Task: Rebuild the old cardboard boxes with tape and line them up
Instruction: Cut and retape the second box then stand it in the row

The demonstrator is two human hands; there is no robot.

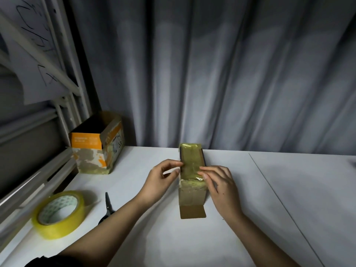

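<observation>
White table (289, 199); boxes (192, 189), tape roll (59, 214), scissors (108, 206)

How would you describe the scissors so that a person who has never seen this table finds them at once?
Start at the white table and go to its near left part, where a big yellow tape roll lies. Just right of the roll, beside the left forearm, lie the scissors, closed, tips pointing away. They are the only dark, thin metal thing there; the boxes are cardboard.

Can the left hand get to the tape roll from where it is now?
Probably yes. The left hand is on the box; the tape roll lies to its left, with only the scissors flat between.
</observation>
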